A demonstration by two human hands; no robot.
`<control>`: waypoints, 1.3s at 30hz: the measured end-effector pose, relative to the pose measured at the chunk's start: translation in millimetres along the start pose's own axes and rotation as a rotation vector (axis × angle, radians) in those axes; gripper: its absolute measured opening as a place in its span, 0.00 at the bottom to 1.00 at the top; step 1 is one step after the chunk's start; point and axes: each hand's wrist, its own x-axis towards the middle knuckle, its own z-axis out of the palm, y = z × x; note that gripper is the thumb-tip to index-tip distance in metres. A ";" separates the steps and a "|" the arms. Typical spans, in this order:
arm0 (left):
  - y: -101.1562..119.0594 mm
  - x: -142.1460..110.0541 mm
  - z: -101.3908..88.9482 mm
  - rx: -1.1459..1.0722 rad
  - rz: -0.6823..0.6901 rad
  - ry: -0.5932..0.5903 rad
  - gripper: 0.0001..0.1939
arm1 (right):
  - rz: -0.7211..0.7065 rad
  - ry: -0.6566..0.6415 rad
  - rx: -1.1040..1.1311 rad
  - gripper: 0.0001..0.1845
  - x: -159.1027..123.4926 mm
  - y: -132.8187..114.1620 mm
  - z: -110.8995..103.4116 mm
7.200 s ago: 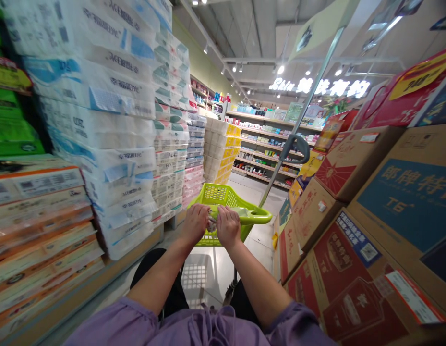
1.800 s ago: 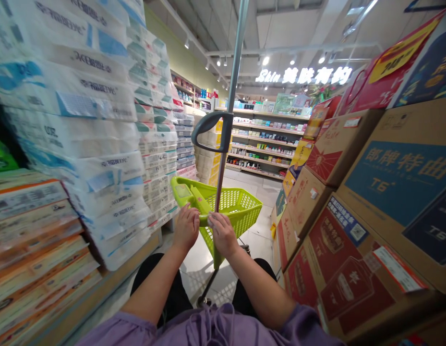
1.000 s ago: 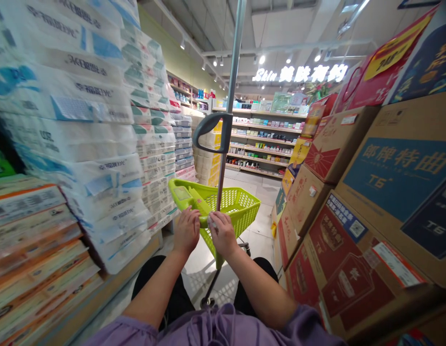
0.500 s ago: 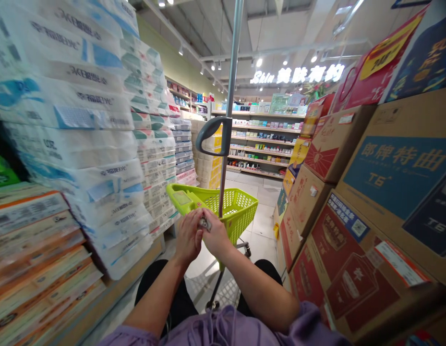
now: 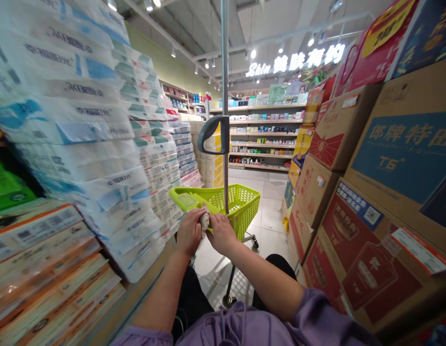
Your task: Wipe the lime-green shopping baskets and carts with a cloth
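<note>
My left hand (image 5: 191, 231) is closed around a small white item (image 5: 204, 221), rounded at the visible end and too small to name. From the other side my right hand (image 5: 222, 234) presses its bent fingers against the same item. Both hands meet in front of my body, at the near side of a lime-green shopping cart (image 5: 240, 218). Whether they also touch the cart cannot be made out. A grey loop handle (image 5: 208, 135) sits on a tall metal pole (image 5: 225, 86) rising at the cart.
Wrapped tissue packs (image 5: 64, 129) are stacked high along the left, with orange-edged packages (image 5: 53, 274) nearer me. Cardboard cartons (image 5: 384, 226) wall the right side. A tiled aisle (image 5: 268, 211) leads to stocked shelves (image 5: 262, 129) under a lit sign (image 5: 298, 60).
The view has shifted slightly. My hands have turned about the small item, so its white rounded end now shows between them, and my right fingers lie flatter across it.
</note>
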 end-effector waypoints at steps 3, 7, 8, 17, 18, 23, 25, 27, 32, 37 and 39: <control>18.4 5.3 5.1 0.133 0.012 -0.085 0.19 | 0.008 0.023 -0.032 0.20 -2.8 6.6 7.7; 21.7 5.4 16.1 0.284 0.001 -0.094 0.15 | -0.034 0.056 -0.025 0.21 -8.9 17.5 2.1; 17.9 4.5 18.1 0.272 0.000 -0.080 0.15 | -0.048 0.061 -0.018 0.19 -10.8 19.9 -1.2; 12.1 -3.4 20.6 0.138 0.235 -0.117 0.12 | -0.041 0.221 0.021 0.12 -24.3 37.5 -8.0; 12.6 -2.9 20.6 0.144 0.238 -0.119 0.12 | -0.031 0.233 0.022 0.12 -26.0 40.8 -8.1; 14.8 0.2 24.3 0.175 0.159 -0.047 0.11 | -0.016 0.256 0.014 0.13 -35.1 60.6 -15.3; 22.0 -0.3 29.0 0.163 0.210 -0.096 0.11 | 0.024 0.247 -0.027 0.12 -35.5 64.9 -21.4; 30.7 -0.5 35.5 0.149 0.259 -0.139 0.12 | 0.097 0.168 -0.110 0.10 -31.6 63.3 -29.7; 39.7 6.4 51.0 0.133 0.236 -0.105 0.14 | 0.184 -0.140 -0.330 0.11 -8.0 41.4 -49.4; 25.0 14.1 52.3 0.153 0.220 -0.100 0.14 | 0.165 -0.187 -0.346 0.13 6.4 41.6 -46.9; 12.0 15.2 49.5 0.171 0.212 -0.097 0.13 | 0.136 -0.179 -0.339 0.12 6.9 49.8 -43.1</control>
